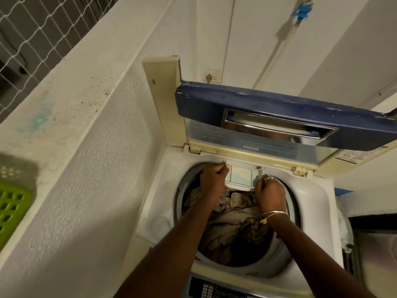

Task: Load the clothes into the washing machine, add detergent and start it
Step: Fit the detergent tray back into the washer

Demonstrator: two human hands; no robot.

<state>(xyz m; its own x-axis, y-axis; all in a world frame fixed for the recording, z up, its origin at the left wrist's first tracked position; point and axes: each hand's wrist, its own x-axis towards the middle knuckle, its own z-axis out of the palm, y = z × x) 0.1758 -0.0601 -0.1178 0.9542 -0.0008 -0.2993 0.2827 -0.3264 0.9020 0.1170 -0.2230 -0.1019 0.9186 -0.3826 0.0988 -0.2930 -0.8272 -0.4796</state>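
A top-loading washing machine [159,190] stands below me with its blue lid [268,108] folded up against the wall. Beige and brown clothes [234,222] fill the drum. At the drum's far rim sits a pale detergent drawer [241,175], partly pulled out. My left hand [213,179] grips the drawer's left front corner with fingers curled. My right hand [269,194], wearing a ring and gold bangles, holds the drawer's right front corner. The control panel [214,290] shows at the bottom edge.
A green plastic basket [11,209] sits at the left on a white ledge [71,117]. A mesh net [32,33] covers the opening at top left. A wall socket [211,76] is behind the lid. A blue clip [301,10] hangs above.
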